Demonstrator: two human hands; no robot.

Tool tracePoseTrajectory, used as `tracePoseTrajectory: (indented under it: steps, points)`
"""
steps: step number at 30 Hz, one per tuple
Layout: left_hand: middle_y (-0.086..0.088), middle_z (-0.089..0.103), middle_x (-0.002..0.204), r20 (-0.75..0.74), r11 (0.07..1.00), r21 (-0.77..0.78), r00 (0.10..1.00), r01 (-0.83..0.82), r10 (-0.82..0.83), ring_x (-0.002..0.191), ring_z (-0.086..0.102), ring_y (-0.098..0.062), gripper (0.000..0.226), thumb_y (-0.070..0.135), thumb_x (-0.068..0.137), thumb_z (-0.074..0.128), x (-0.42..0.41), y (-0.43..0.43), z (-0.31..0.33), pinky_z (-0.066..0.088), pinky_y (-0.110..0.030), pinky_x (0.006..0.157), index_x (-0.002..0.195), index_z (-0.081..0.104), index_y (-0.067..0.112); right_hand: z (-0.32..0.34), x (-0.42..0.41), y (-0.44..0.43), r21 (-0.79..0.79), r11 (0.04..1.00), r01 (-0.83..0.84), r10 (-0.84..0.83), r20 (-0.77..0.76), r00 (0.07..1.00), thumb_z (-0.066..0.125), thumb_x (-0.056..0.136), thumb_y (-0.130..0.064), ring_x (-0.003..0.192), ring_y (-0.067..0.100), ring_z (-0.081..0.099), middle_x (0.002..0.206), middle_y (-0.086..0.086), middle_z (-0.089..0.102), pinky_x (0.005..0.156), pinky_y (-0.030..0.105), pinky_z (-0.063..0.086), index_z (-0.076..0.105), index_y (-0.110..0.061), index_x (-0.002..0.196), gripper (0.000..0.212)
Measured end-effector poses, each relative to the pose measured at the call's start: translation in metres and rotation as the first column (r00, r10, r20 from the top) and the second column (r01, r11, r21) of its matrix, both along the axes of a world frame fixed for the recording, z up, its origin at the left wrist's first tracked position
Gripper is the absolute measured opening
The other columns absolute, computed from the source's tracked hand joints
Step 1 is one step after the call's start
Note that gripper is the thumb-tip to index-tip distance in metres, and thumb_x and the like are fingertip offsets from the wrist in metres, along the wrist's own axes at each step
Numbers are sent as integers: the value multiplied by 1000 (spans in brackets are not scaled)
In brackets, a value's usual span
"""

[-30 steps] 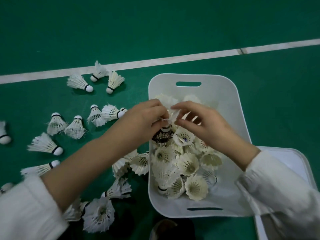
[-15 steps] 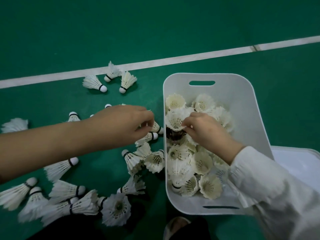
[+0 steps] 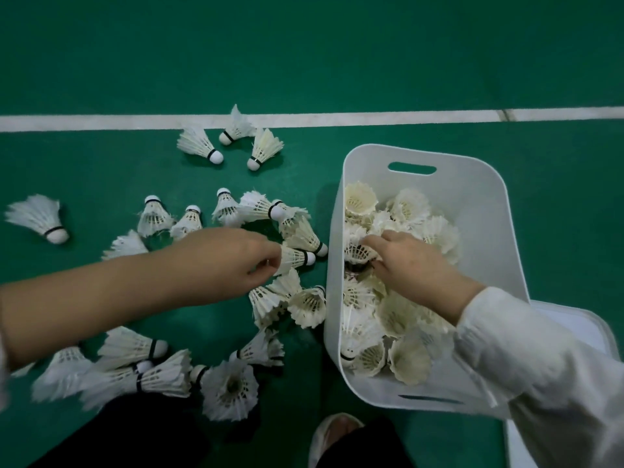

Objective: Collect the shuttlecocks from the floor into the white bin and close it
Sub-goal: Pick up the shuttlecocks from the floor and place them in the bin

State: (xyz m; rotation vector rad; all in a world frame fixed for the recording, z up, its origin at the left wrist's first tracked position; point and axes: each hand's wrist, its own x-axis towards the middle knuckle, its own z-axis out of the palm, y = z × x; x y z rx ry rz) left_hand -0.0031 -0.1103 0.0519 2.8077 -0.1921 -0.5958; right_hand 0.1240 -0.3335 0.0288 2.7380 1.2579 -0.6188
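Farthest left, loose shuttlecocks (image 3: 37, 217) lay scattered over the green floor (image 3: 101, 62), some near the bin and some well apart from it. My left hand (image 3: 233, 261) reached across them, its fingertips pinching the feather skirt of a shuttlecock (image 3: 293, 258). That one lay on its side just beside the bin, cork pointing toward it.

Right of that stood the white bin (image 3: 472, 184), open and already holding a heap. My right hand (image 3: 415, 268) was inside it, fingers and thumb curled round a binned shuttlecock (image 3: 358, 251) on top of the pile. The lid (image 3: 580, 329) lay beyond, partly under my sleeve (image 3: 540, 366).

I judged these things near weightless and easily crushed. Feathers bend and split, so a light pinch low on the skirt, or at the firm cork, would serve best. Many lay uncollected.
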Motion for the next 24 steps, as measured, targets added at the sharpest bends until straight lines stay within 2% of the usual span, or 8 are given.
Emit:
tracePoseTrajectory:
  steps: [2, 4, 9, 13, 17, 21, 24]
  points:
    - [14, 58, 96, 42, 1000, 0, 999, -27, 27, 81, 54, -7, 18, 38, 93, 38, -10, 6, -3, 50, -32, 69, 100, 53, 30, 26, -2, 8, 14, 999, -32, 30, 97, 995, 40, 94, -19, 103, 26, 55, 117, 6, 56, 74, 32, 47, 39, -20, 133, 39]
    - [13, 58, 98, 63, 997, -18, 995, -76, 77, 82, 54, -7, 19, 37, 94, 39, -20, 15, -6, 50, -30, 70, 102, 54, 30, 52, -9, 22, 60, 993, -103, 93, 151, 984, 40, 94, -24, 106, 26, 54, 118, 4, 56, 79, 35, 47, 45, -20, 128, 34]
    - [14, 59, 104, 82, 966, 2, 963, -258, 257, 85, 55, -7, 21, 38, 93, 40, -62, 58, -17, 47, -27, 68, 106, 54, 31, 78, -39, 82, 145, 943, -301, 290, 92, 953, 42, 94, -24, 105, 24, 53, 112, 3, 56, 84, 37, 47, 54, -17, 118, 28]
    - [8, 62, 100, 76, 885, 10, 882, -466, 464, 83, 57, -14, 19, 37, 92, 42, -105, 105, -30, 49, -32, 67, 100, 56, 28, 43, -67, 138, 102, 922, -374, 376, -4, 927, 41, 93, -21, 109, 27, 50, 116, 5, 52, 86, 42, 48, 52, -16, 118, 28]
    - [2, 65, 100, 73, 771, 30, 771, -636, 633, 85, 59, -21, 20, 39, 90, 45, -148, 143, -50, 50, -35, 72, 101, 58, 28, -1, -98, 186, 61, 877, -476, 480, -90, 873, 41, 92, -18, 114, 28, 49, 121, 8, 49, 91, 40, 45, 50, -13, 122, 31]
    - [2, 65, 102, 20, 728, 45, 730, -684, 684, 89, 59, -21, 19, 36, 91, 46, -182, 166, -67, 50, -36, 75, 100, 58, 26, -39, -126, 231, 137, 854, -502, 518, -129, 845, 44, 89, -13, 110, 31, 51, 119, 11, 49, 89, 42, 46, 50, -10, 119, 30]
    - [1, 64, 107, -12, 712, 57, 712, -700, 702, 94, 59, -22, 20, 35, 91, 45, -199, 175, -80, 49, -34, 78, 103, 58, 26, -61, -141, 260, 205, 862, -463, 496, -157, 854, 46, 87, -9, 111, 32, 51, 127, 10, 45, 87, 44, 48, 45, -11, 125, 38]
